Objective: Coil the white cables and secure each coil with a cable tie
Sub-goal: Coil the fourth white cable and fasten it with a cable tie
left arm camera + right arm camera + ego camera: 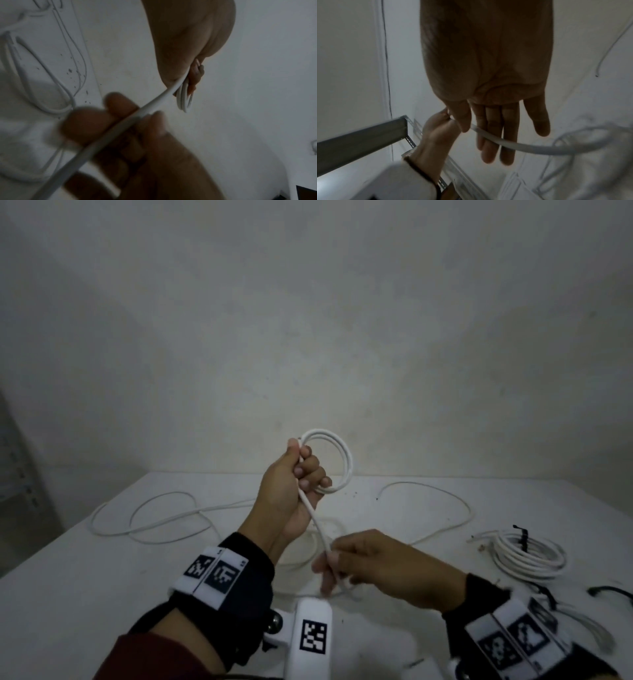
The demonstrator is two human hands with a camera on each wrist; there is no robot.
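Gripping a small coil (330,462) of white cable (317,520) above the table (85,570), the left hand (291,491) curls its fingers round it; the right hand (373,563) pinches the trailing length nearer the front edge. A tied coil (529,554) lies right. The left wrist view shows the right hand's blurred fingers (120,106) around the cable (159,100). The right wrist view shows the cable (513,144) crossing nearly straight fingers (508,128).

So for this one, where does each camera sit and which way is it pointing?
Head: looks forward and down at table and wall; both hands show.
Left wrist: looks along left hand, which grips the coil; right hand shows.
Right wrist: looks along right hand, cable across its fingers; left hand shows.
Shared: both hands, the cable.
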